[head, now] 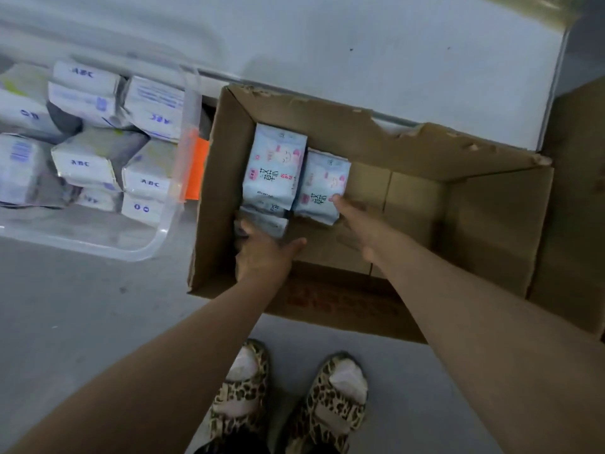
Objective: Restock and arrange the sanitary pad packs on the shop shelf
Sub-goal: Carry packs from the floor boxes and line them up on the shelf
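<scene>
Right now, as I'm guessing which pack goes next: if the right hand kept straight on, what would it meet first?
Probably the rightmost pale blue plastic pad pack with pink print, in the brown cardboard box. The right hand's fingertips are at its near edge; whether they touch it is unclear.

Blue packs (275,165): three, at the fingertips of left hand (262,253) and right hand (357,224)
White packs (85,88): about nine, further left
Box (491,224): one
Bin (163,231): one

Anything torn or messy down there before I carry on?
The cardboard box has a torn, ragged far top edge. In the clear bin beside it, the white packs lie jumbled, facing different ways.
</scene>
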Demonstrator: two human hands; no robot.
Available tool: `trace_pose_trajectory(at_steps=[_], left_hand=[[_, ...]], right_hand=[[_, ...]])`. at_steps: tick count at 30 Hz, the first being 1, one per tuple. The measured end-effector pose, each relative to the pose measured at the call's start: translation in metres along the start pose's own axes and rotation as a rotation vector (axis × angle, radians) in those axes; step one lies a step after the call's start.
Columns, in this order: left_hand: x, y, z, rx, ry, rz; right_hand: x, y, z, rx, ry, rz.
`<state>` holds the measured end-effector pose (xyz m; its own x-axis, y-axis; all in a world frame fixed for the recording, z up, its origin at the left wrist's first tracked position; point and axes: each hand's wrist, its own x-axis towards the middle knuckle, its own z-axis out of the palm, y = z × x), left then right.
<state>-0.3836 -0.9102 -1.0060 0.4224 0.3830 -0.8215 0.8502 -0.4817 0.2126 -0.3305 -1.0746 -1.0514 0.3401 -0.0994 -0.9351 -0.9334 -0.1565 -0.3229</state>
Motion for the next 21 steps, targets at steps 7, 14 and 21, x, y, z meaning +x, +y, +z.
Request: trace_pose_trajectory(at_steps=[7, 14, 21], left_hand=[[0.011, 0.014, 0.017, -0.068, 0.100, -0.061], [0.028, 0.016, 0.008, -0.102, 0.187, -0.099], [-0.004, 0.017, -0.010, -0.167, 0.127, -0.111]], right_hand=[[0.036, -0.006, 0.024, 0.272, -0.071, -0.036], [0.036, -0.008, 0.037, 0.295, 0.008, -0.097], [-0.017, 0.023, 0.013, 0.372, 0.077, -0.128]])
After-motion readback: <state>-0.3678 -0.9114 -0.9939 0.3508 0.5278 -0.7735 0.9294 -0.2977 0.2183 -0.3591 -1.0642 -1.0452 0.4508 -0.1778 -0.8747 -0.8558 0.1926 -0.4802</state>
